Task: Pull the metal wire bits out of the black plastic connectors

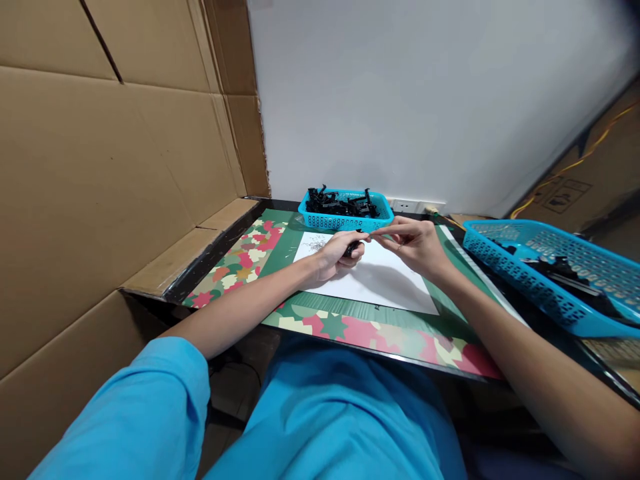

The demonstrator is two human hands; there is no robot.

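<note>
My left hand [339, 255] is closed around a small black plastic part [352, 249], most of which the fingers hide. Against its tip, the thumb and forefinger of my right hand [411, 244] are pinched together; whatever they hold is too small to make out. Both hands are over a white sheet of paper [370, 283]. A scattered pile of tiny thin metal pieces [316, 243] lies on the paper, just beyond my left wrist.
Behind the paper stands a blue basket [345, 222] heaped with black plastic parts [334, 203]. Another blue basket [550, 300] at the right holds more black pieces. A patterned green mat [320, 322] covers the table. Cardboard [100, 173] walls the left side, and a white wall [400, 100] rises behind.
</note>
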